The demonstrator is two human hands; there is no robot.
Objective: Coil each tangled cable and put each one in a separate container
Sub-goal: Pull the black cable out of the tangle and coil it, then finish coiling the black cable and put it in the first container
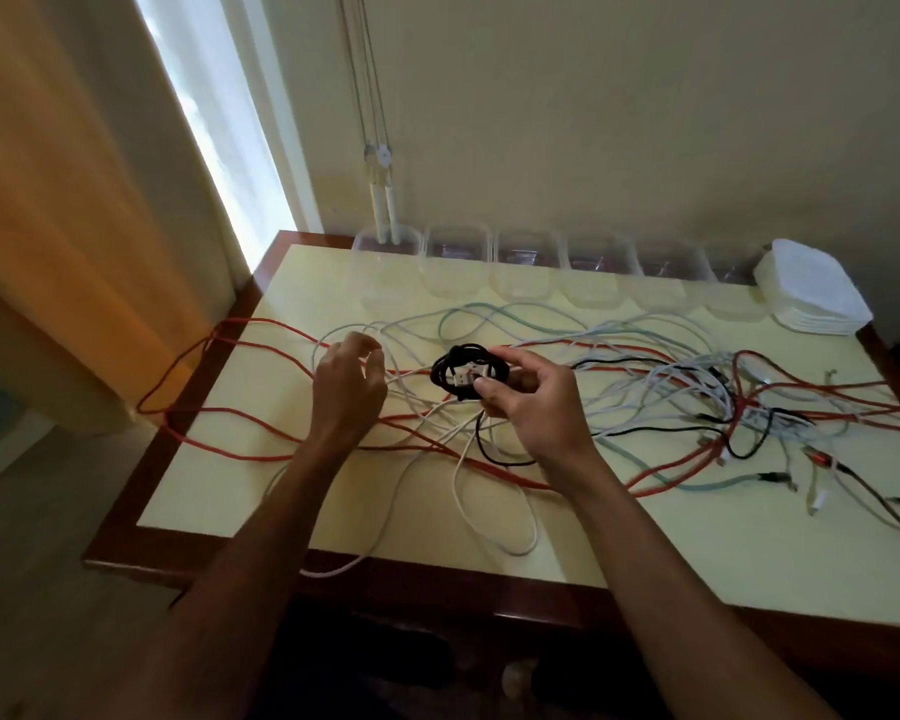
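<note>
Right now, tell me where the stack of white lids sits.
In the head view, the stack of white lids sits at the table's far right corner, against the wall, just right of the row of clear containers.

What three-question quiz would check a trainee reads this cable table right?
1. True or false: the right hand holds a coiled black cable.
2. The clear containers stand: A) along the wall edge, B) on the floor, C) at the near edge.
3. Fill in: the left hand holds ____.

Key: 1 true. 2 A. 3 nothing; it hovers over the red cable and white cable.
</note>
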